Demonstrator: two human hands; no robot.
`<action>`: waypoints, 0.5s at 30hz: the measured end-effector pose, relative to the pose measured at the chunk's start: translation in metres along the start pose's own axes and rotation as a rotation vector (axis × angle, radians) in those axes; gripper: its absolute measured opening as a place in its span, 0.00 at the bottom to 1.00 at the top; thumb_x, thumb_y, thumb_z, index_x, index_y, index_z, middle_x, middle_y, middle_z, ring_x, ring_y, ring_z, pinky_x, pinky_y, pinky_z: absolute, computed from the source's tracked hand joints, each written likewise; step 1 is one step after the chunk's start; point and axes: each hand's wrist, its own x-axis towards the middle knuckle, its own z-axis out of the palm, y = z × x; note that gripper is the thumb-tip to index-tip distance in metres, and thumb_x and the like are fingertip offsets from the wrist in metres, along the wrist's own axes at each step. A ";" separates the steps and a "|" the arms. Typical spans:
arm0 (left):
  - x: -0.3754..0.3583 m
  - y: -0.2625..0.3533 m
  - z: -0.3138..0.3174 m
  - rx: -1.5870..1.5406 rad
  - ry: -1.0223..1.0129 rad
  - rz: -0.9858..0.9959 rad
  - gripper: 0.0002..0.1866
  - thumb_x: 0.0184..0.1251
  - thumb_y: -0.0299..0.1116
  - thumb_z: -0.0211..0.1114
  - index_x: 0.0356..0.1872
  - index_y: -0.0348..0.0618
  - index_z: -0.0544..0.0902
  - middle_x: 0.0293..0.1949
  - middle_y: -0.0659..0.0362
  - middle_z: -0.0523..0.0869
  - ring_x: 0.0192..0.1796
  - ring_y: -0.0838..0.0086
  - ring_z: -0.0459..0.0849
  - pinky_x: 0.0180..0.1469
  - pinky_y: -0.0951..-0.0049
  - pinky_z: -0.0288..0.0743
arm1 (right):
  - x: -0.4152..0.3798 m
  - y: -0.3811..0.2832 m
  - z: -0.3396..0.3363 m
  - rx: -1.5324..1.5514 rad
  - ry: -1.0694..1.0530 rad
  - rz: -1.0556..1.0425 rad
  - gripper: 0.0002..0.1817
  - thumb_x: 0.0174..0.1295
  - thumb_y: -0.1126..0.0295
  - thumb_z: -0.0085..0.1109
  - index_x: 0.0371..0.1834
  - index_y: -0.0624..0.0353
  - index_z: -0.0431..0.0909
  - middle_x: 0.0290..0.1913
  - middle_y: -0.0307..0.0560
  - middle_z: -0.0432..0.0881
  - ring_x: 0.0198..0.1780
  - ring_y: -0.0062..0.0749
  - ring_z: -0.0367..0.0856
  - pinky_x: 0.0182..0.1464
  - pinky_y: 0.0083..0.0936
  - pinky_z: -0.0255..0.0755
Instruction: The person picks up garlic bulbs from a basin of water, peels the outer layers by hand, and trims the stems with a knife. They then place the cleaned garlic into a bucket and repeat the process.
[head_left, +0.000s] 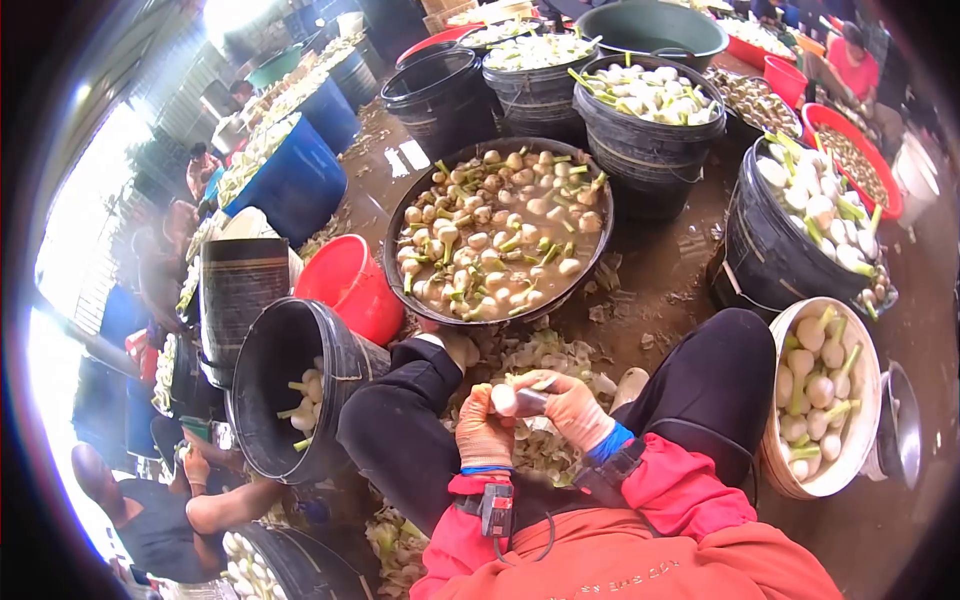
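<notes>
My left hand [484,430], in a work glove, is closed round a pale round bulb [504,400], which looks like an onion or garlic. In my gloved right hand [575,408] is a knife [532,402], its dark blade against the bulb's right side. Both hands are close together between my knees, above a heap of pale peelings [550,450]. Ahead of them stands a wide black basin [600,245] of muddy water, full of bulbs with short green stems.
On the left, a tipped black bucket [262,440] holds several bulbs beside a red bucket [352,290]. To the right stand a white bucket [868,425] and a large black bucket [765,255] of white bulbs. A co-worker [150,520] sits at lower left.
</notes>
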 end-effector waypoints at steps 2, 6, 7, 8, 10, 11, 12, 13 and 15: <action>0.001 -0.005 -0.002 0.035 -0.023 -0.024 0.10 0.60 0.40 0.66 0.35 0.49 0.78 0.31 0.65 0.80 0.27 0.78 0.74 0.21 0.82 0.64 | -0.002 -0.010 0.001 0.131 0.040 -0.062 0.18 0.56 0.75 0.62 0.50 0.67 0.74 0.50 0.48 0.78 0.47 0.32 0.79 0.48 0.28 0.78; -0.002 -0.017 0.001 0.281 -0.017 -0.026 0.12 0.64 0.43 0.61 0.27 0.47 0.77 0.18 0.67 0.73 0.18 0.81 0.68 0.18 0.79 0.61 | -0.002 -0.026 0.003 -0.322 0.196 -0.322 0.23 0.51 0.70 0.65 0.50 0.65 0.72 0.48 0.49 0.78 0.46 0.40 0.80 0.45 0.37 0.79; 0.001 -0.022 -0.003 0.454 -0.031 -0.018 0.14 0.63 0.45 0.61 0.25 0.46 0.77 0.18 0.67 0.72 0.18 0.81 0.67 0.18 0.78 0.60 | 0.000 -0.025 -0.004 -0.057 0.164 -0.269 0.22 0.52 0.69 0.64 0.51 0.64 0.72 0.45 0.48 0.79 0.43 0.38 0.81 0.43 0.36 0.80; 0.004 -0.027 -0.007 0.629 -0.040 -0.020 0.16 0.63 0.47 0.61 0.22 0.46 0.76 0.17 0.67 0.72 0.17 0.81 0.67 0.18 0.78 0.60 | 0.003 -0.024 -0.011 0.204 0.145 -0.200 0.21 0.54 0.69 0.63 0.51 0.62 0.72 0.41 0.48 0.81 0.39 0.37 0.82 0.40 0.35 0.80; -0.010 -0.026 0.010 0.606 -0.036 -0.150 0.17 0.62 0.45 0.62 0.21 0.45 0.76 0.18 0.66 0.73 0.17 0.80 0.67 0.20 0.77 0.61 | 0.009 -0.027 -0.011 0.297 0.311 -0.109 0.17 0.58 0.68 0.61 0.50 0.58 0.73 0.36 0.46 0.81 0.33 0.34 0.82 0.35 0.33 0.79; -0.005 -0.030 0.005 0.561 -0.094 -0.228 0.16 0.61 0.44 0.63 0.21 0.44 0.76 0.18 0.65 0.74 0.18 0.79 0.68 0.20 0.78 0.63 | 0.013 -0.033 -0.005 0.253 0.455 -0.045 0.15 0.60 0.66 0.59 0.49 0.56 0.74 0.34 0.44 0.81 0.30 0.33 0.81 0.32 0.32 0.78; 0.002 -0.038 -0.004 0.520 -0.161 -0.311 0.16 0.61 0.43 0.64 0.21 0.43 0.76 0.19 0.65 0.74 0.18 0.79 0.70 0.21 0.78 0.64 | 0.023 -0.037 0.000 0.234 0.437 -0.047 0.15 0.60 0.66 0.59 0.49 0.56 0.74 0.34 0.44 0.81 0.30 0.33 0.81 0.32 0.32 0.78; 0.009 -0.052 -0.012 0.690 -0.199 -0.280 0.18 0.61 0.47 0.62 0.22 0.43 0.78 0.17 0.64 0.75 0.18 0.79 0.70 0.21 0.78 0.61 | 0.033 -0.041 0.007 0.144 0.396 -0.053 0.14 0.60 0.65 0.59 0.47 0.54 0.75 0.33 0.42 0.81 0.30 0.30 0.80 0.33 0.33 0.77; 0.016 -0.069 -0.028 0.777 -0.366 -0.139 0.16 0.60 0.45 0.62 0.27 0.42 0.81 0.19 0.64 0.77 0.19 0.79 0.71 0.22 0.77 0.64 | 0.071 -0.058 0.045 0.039 0.410 -0.043 0.12 0.61 0.64 0.58 0.46 0.53 0.75 0.28 0.38 0.77 0.29 0.26 0.77 0.32 0.32 0.74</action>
